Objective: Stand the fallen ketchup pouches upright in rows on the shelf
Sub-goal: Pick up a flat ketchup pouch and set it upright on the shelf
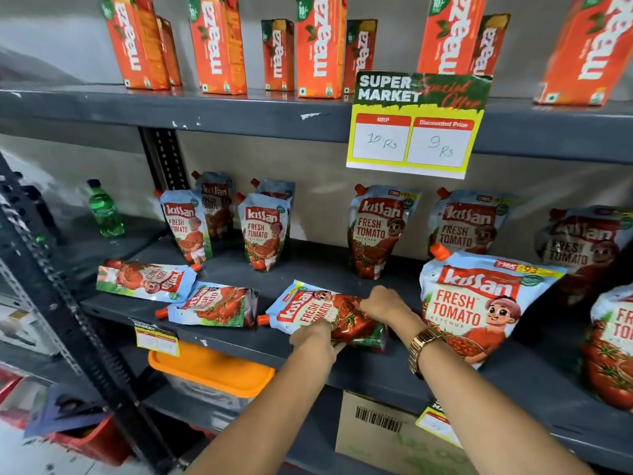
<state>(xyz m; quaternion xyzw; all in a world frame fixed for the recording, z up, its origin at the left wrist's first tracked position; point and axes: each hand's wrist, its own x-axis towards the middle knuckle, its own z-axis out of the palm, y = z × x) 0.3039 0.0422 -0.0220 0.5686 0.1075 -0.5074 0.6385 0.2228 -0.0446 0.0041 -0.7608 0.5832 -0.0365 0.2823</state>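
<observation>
A fallen ketchup pouch (308, 310) lies flat near the front of the dark grey shelf (239, 341), its orange cap pointing left. My left hand (313, 339) grips its near edge and my right hand (385, 303) grips its far bottom end. Two more fallen pouches lie to the left, one (145, 277) further back and one (212, 306) at the front. Several pouches stand upright behind, among them a small one (262, 229), a middle one (375, 231) and a large one (479, 303) close to my right wrist.
A green bottle (104, 209) stands at the shelf's back left. Orange juice cartons (217, 42) line the shelf above, with a yellow price sign (414, 125) hanging from its edge. Below are an orange-lidded box (212, 371) and a cardboard carton (376, 430).
</observation>
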